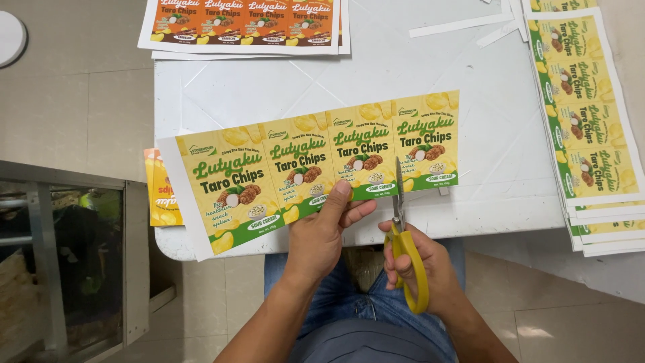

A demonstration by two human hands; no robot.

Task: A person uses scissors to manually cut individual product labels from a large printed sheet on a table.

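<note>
A strip of several yellow-and-green printed snack labels (295, 168) lies slanted over the front of a white table (497, 154). My left hand (322, 235) pinches the strip's lower edge, thumb on top near the third label. My right hand (430, 269) grips yellow-handled scissors (403, 228), whose blades point up into the strip between the third and fourth labels.
A stack of yellow label sheets (591, 128) lies at the table's right edge. Orange label sheets (248, 23) sit at the far edge, with white paper offcuts (463, 25) beside them. An orange label (161, 195) hangs at the left. A glass-fronted cabinet (67, 262) stands on the floor at the left.
</note>
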